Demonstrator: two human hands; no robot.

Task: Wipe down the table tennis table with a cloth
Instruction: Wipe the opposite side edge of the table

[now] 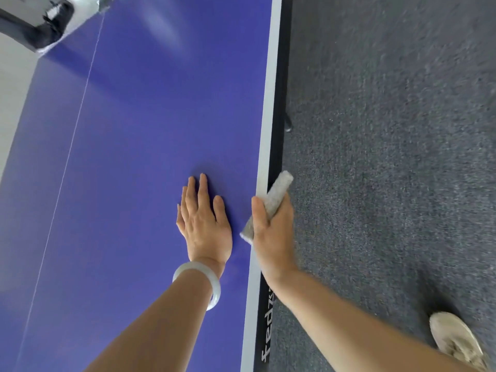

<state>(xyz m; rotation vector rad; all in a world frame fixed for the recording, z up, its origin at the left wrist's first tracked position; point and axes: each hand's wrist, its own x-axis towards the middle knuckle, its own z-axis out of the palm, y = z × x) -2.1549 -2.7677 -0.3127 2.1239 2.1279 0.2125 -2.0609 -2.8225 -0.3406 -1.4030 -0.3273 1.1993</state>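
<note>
The blue table tennis table [139, 135] fills the left and middle of the head view, with a white border along its right edge and a thin white centre line. My left hand [204, 221] lies flat on the blue top, fingers apart, a pale bangle on the wrist. My right hand [271, 234] is wrapped over the table's right edge, gripping a folded grey-white cloth [277, 193]. The cloth lies along the white border and the dark side rail, with one end sticking out beyond my fingers.
Grey carpet [389, 157] covers the floor to the right of the table. A dark table leg [287, 122] stands under the edge. My beige shoe [456, 342] is at the lower right. Dark net hardware [51, 25] shows at the top left.
</note>
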